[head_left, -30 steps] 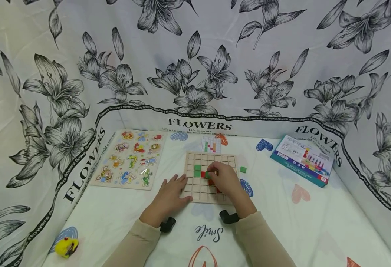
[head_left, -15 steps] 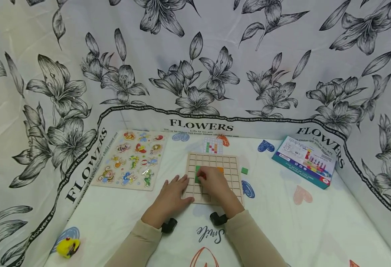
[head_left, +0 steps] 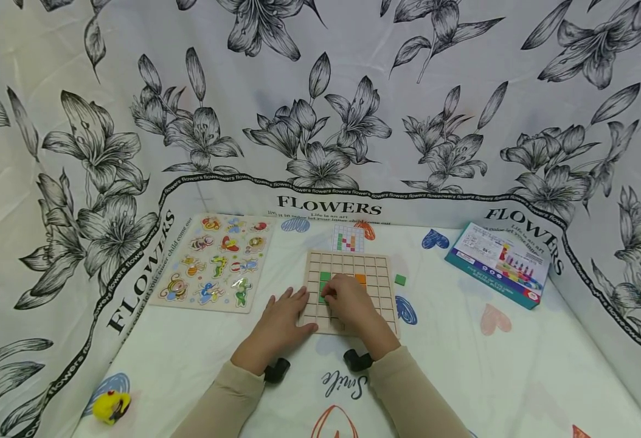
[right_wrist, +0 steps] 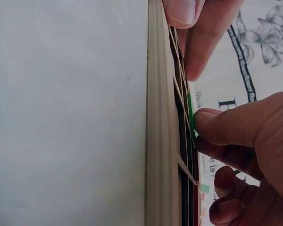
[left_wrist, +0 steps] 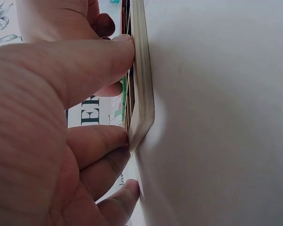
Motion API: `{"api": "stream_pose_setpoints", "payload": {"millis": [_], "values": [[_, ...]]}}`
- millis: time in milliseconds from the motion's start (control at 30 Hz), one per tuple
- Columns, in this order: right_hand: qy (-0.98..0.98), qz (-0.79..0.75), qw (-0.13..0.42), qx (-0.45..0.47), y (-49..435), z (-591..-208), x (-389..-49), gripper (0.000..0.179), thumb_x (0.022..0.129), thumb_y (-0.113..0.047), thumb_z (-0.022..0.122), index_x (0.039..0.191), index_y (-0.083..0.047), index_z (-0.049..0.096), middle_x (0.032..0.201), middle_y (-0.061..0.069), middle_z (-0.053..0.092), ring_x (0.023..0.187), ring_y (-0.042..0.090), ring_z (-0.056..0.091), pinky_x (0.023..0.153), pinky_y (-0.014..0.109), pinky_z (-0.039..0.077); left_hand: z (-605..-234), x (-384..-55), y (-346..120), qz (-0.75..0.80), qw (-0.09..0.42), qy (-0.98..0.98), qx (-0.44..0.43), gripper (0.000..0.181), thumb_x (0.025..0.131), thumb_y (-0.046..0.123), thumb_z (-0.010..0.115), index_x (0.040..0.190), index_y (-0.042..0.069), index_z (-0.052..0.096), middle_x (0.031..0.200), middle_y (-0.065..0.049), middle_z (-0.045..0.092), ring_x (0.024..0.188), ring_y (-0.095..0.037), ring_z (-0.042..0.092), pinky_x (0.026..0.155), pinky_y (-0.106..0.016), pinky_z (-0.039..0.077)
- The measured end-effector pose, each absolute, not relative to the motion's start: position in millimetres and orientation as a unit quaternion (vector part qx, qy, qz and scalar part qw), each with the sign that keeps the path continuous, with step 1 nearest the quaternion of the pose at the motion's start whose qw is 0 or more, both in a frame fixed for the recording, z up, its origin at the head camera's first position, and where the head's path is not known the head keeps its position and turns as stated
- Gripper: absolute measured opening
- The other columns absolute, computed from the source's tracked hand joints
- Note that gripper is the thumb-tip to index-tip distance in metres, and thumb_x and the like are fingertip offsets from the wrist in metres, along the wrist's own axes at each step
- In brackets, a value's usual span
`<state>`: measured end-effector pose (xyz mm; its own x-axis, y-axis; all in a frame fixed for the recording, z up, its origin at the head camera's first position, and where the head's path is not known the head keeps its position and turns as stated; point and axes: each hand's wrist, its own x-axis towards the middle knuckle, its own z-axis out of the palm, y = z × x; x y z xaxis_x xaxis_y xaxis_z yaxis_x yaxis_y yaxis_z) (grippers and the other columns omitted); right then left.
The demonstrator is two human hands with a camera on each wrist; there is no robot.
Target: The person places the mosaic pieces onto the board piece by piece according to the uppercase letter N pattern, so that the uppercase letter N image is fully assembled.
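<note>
A wooden grid board (head_left: 348,260) lies in the middle of the table. My left hand (head_left: 281,322) rests at its left side, fingers spread, thumb at the near left corner. My right hand (head_left: 350,301) is over the board, its thumb and a finger pinching a small green square tile (right_wrist: 191,113) low at the grid in the right wrist view. In the head view green tiles (head_left: 325,276) form a column left of those fingers, and an orange tile (head_left: 360,279) shows beyond the knuckles. The right hand hides the grid beneath it.
A patterned card (head_left: 348,238) lies behind the board, a loose green tile (head_left: 401,280) to its right. An insect puzzle board (head_left: 216,261) is at left, a boxed game (head_left: 495,264) at right. A yellow toy (head_left: 111,406) sits front left.
My right hand has moved left and slightly down across the board with the green tile, now at the lower end of the green column. The left hand stays in place.
</note>
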<state>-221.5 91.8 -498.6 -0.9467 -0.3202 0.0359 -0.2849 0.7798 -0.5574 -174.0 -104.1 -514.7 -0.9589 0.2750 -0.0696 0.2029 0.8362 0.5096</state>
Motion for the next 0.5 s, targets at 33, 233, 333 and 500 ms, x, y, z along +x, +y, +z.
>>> {"api": "stream_pose_setpoints", "payload": {"millis": [33, 233, 333, 500], "values": [[0.942, -0.291, 0.031, -0.162, 92.3, -499.1, -221.6, 0.007, 0.102, -0.011, 0.077, 0.1, -0.015, 0.082, 0.102, -0.003, 0.071, 0.093, 0.016, 0.063, 0.094, 0.04, 0.061, -514.6, -174.0, -103.9, 0.257, 0.071, 0.956, 0.125, 0.08, 0.097, 0.042, 0.082, 0.162, 0.007, 0.052, 0.175, -0.006, 0.043, 0.166, -0.038, 0.031, 0.134, -0.07, 0.02], [0.943, -0.292, 0.035, -0.158, 93.3, -500.4, -221.8, 0.007, 0.102, -0.012, 0.077, 0.1, -0.016, 0.083, 0.102, -0.003, 0.072, 0.091, 0.014, 0.063, 0.094, 0.039, 0.062, -515.0, -174.4, -103.2, 0.253, 0.074, 0.956, 0.125, 0.08, 0.097, 0.042, 0.082, 0.162, 0.007, 0.052, 0.175, -0.006, 0.042, 0.166, -0.038, 0.031, 0.133, -0.07, 0.02], [0.944, -0.286, 0.033, -0.161, 93.3, -499.6, -221.4, 0.007, 0.102, -0.013, 0.077, 0.101, -0.016, 0.083, 0.102, -0.004, 0.072, 0.094, 0.014, 0.063, 0.096, 0.04, 0.061, -514.8, -174.2, -103.4, 0.252, 0.075, 0.957, 0.125, 0.08, 0.097, 0.042, 0.082, 0.163, 0.007, 0.052, 0.175, -0.006, 0.042, 0.166, -0.038, 0.03, 0.134, -0.07, 0.02], [0.942, -0.296, -0.003, -0.156, 105.5, -489.3, -223.4, 0.009, 0.103, -0.016, 0.076, 0.107, -0.015, 0.084, 0.114, 0.0, 0.074, 0.112, 0.023, 0.064, 0.105, 0.047, 0.058, -513.6, -174.2, -101.5, 0.252, 0.079, 0.957, 0.119, 0.08, 0.097, 0.042, 0.082, 0.163, 0.009, 0.051, 0.176, -0.004, 0.041, 0.167, -0.037, 0.029, 0.135, -0.068, 0.018]]}}
